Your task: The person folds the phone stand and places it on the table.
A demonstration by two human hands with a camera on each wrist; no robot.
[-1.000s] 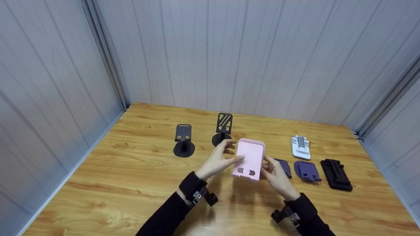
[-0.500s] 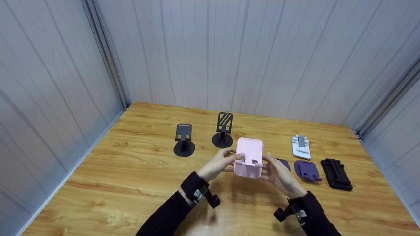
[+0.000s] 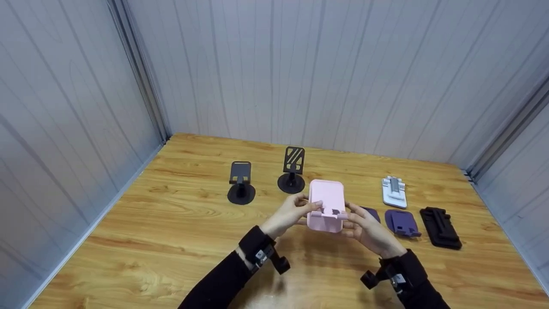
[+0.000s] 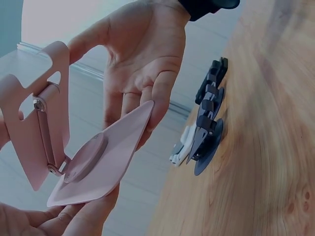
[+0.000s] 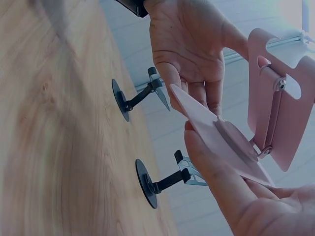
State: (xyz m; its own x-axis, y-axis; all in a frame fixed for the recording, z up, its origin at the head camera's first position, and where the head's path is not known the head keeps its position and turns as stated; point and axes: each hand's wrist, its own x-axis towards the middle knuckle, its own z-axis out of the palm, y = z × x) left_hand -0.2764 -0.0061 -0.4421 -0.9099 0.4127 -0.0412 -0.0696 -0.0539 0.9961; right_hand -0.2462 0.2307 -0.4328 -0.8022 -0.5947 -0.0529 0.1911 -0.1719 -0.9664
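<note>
You held one pink stand (image 3: 327,193) in two hands, with six more stands on the worktop (image 3: 171,240).
Your left hand (image 3: 285,216) and right hand (image 3: 373,234) gripped it from either side, left thumb against the front of its single plate (image 4: 24,142), fingers about its single base (image 4: 115,152); opened out, it was clear above the worktop, somewhat toward the right edge from the middle. Two dark stands (image 3: 240,173) stood upright near the far edge, left of it. Four others lay toward the right edge: two purple stands (image 3: 402,222), one partly hidden behind your right hand; one white stand (image 3: 394,192), farthest back; and one black stand (image 3: 440,227), closest to that edge.
</note>
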